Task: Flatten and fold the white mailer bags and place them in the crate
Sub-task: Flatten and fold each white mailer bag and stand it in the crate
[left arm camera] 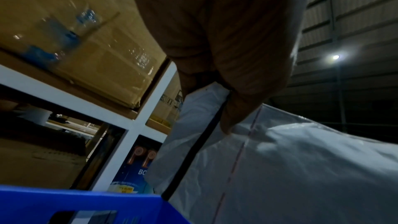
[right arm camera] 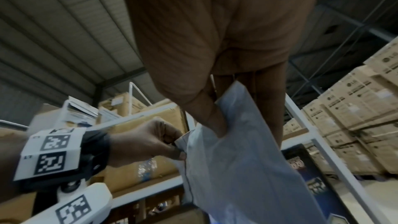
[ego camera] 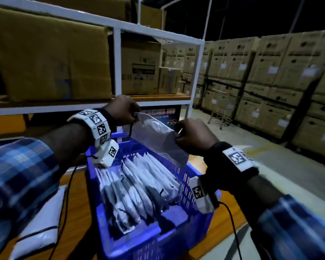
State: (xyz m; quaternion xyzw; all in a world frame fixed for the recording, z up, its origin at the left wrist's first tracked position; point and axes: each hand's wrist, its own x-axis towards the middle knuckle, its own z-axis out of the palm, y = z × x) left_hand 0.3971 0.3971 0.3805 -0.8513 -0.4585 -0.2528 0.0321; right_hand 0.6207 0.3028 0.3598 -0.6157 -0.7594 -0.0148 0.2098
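Observation:
A white mailer bag [ego camera: 158,136] hangs stretched in the air above the blue crate [ego camera: 158,239]. My left hand [ego camera: 125,109] pinches its upper left corner, next to a black strip along that edge. My right hand [ego camera: 191,136] pinches its right edge. In the left wrist view the bag [left arm camera: 290,168] spreads below my left hand [left arm camera: 215,48]. The right wrist view shows my right hand [right arm camera: 215,57] gripping the bag [right arm camera: 237,159] and my left hand [right arm camera: 150,142] pinching its corner. Several folded white mailer bags [ego camera: 139,194] stand in rows inside the crate.
The crate sits on an orange-brown table [ego camera: 223,224]. More white mailer bags [ego camera: 39,228] lie on the table at the lower left. A white shelving rack [ego camera: 118,72] with cardboard boxes stands close behind. Stacked cartons [ego camera: 270,81] line the right side across a concrete floor.

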